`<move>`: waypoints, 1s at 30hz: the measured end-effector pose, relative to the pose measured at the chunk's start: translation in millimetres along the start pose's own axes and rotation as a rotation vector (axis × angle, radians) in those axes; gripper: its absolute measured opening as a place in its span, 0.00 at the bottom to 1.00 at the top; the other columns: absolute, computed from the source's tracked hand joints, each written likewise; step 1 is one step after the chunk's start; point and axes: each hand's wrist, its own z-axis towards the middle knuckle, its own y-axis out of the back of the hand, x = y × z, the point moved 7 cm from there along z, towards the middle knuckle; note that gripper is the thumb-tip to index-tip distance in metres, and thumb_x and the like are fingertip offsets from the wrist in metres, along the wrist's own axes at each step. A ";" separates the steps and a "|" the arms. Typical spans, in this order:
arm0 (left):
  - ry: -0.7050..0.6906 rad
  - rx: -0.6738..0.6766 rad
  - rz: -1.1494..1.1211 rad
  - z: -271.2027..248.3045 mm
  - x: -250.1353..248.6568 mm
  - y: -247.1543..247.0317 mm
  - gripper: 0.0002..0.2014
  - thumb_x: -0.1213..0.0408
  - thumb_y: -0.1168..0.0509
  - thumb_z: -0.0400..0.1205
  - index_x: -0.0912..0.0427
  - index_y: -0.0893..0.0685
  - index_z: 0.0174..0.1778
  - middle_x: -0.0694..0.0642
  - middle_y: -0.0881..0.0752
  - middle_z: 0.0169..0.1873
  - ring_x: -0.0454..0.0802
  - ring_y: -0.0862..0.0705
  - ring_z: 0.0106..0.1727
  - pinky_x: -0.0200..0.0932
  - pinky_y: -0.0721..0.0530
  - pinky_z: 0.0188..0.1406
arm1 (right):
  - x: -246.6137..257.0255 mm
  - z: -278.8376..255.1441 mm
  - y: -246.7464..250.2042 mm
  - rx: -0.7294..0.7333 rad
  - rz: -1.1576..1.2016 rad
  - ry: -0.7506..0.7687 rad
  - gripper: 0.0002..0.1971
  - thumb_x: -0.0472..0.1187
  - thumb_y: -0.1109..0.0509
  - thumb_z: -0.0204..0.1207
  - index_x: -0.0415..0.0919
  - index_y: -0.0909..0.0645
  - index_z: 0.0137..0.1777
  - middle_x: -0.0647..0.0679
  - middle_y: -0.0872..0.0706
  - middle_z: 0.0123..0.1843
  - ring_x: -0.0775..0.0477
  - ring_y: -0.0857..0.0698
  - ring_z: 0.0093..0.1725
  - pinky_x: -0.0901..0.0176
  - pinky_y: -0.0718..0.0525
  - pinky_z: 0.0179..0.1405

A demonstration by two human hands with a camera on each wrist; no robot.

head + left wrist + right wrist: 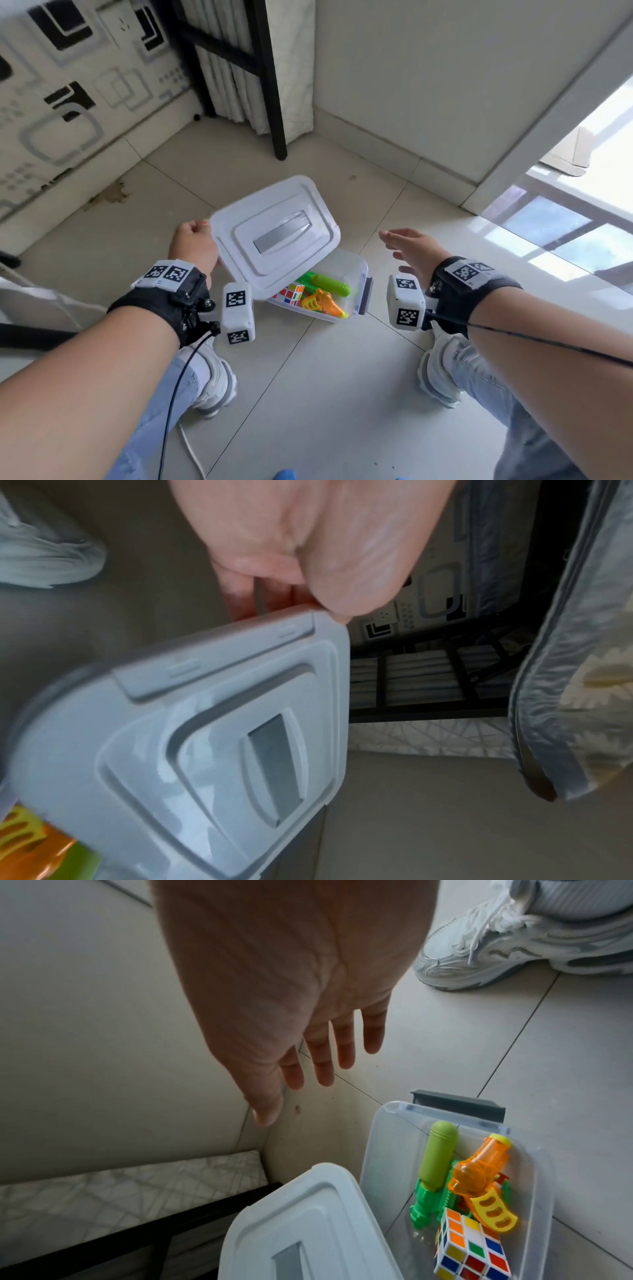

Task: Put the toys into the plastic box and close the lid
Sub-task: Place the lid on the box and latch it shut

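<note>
A clear plastic box (359,270) sits on the tiled floor. Inside lie a green water gun (329,282), an orange water gun (325,303) and a colourful puzzle cube (291,293). The white lid (274,236) with a grey handle hovers tilted above the box, covering its left part. My left hand (193,243) grips the lid's left edge, thumb on top and fingers beneath (240,593). My right hand (411,248) hangs over the floor right of the box, fingers straight and empty (318,1053). In the right wrist view the toys (472,1185) lie below the lid (301,1231).
A black bed-frame leg (277,137) and hanging bedding stand behind the box. A wall and baseboard run at the back right, a patterned wall at left. My white shoes (212,377) flank bare floor tiles in front. A grey latch (364,294) sticks out on the box's right end.
</note>
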 end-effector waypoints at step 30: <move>0.304 0.431 -0.247 -27.0 43.0 -37.4 0.18 0.49 0.38 0.83 0.55 0.17 0.62 0.56 0.11 0.50 0.57 0.14 0.48 0.58 0.12 0.46 | -17.8 -7.4 -22.8 0.125 0.157 -0.045 0.15 0.30 0.33 0.78 0.39 0.23 0.64 0.43 0.16 0.38 0.55 0.15 0.19 0.64 0.17 0.18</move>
